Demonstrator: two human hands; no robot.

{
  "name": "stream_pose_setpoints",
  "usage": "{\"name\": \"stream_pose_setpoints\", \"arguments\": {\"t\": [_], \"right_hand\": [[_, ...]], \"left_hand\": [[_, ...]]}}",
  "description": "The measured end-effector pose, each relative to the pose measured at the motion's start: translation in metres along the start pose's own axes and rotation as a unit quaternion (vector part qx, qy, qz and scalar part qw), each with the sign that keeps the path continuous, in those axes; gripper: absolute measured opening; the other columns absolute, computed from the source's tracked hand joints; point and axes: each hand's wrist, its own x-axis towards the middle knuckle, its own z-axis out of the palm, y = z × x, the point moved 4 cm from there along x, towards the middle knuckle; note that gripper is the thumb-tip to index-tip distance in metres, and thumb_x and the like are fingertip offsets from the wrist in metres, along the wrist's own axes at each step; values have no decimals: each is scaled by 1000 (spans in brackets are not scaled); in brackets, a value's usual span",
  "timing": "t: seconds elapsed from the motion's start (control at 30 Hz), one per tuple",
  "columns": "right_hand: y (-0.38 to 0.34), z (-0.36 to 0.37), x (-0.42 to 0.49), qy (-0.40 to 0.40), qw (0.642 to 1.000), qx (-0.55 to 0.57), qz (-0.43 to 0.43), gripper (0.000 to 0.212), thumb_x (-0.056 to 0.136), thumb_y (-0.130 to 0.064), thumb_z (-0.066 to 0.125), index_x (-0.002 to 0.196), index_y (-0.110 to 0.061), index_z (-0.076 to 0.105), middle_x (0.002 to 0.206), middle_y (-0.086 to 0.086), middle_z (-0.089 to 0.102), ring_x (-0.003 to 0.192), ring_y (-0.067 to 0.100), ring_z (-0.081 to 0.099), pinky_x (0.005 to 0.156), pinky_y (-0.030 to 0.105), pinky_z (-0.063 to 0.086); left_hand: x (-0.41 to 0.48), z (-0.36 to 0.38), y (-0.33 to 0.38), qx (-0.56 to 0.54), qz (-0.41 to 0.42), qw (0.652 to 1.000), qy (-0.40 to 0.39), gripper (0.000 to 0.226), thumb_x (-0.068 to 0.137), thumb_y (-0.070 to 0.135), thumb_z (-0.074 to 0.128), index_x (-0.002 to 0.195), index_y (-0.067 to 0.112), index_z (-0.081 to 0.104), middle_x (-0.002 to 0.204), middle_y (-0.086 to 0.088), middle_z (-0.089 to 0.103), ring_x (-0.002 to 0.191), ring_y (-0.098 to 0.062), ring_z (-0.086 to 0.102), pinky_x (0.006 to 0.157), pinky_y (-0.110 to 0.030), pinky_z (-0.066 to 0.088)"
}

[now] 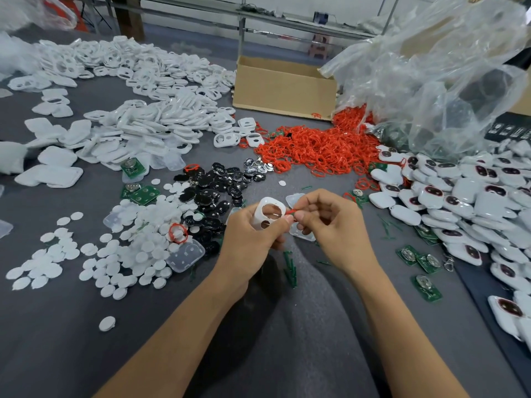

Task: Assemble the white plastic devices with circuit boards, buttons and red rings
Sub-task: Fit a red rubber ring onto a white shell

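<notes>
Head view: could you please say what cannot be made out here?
- Thin red ring: mostly hidden by fingers of the right hand, head view.
- White plastic shell: lower half covered by the left hand.
- Open brown cardboard box: contents hidden behind its front wall.
- Crumpled clear plastic bag: contents blurred by glare, cut off by right edge.

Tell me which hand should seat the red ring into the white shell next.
Right. The right hand pinches the red ring right at the edge of the white shell, while the left hand is occupied gripping that shell.
</notes>
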Motion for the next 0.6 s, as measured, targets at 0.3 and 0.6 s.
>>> {"name": "stream_pose_setpoints", "arguments": {"t": [0.3, 0.6], "right_hand": [[-3, -7, -5, 121, 984, -113, -61, 29, 76, 1, 72, 70, -26, 62, 69, -10, 64, 59, 10, 61, 59, 16, 44], [-10, 8, -10, 144, 977, -108, -115, 15, 74, 0, 69, 74, -15, 66, 71, -8, 64, 67, 8, 59, 64, 20, 45]], "left_hand": [[1, 5, 1, -45, -16, 999, -1, 3, 95, 6, 56, 96, 4, 55, 65, -4, 58, 54, -13, 52, 50, -22, 49], [-5, 19, -5, -37, -43, 995, -84, 13, 98, 4, 49, 111, 5, 53, 81, -7, 59, 63, -10, 55, 58, -25, 47]]}}
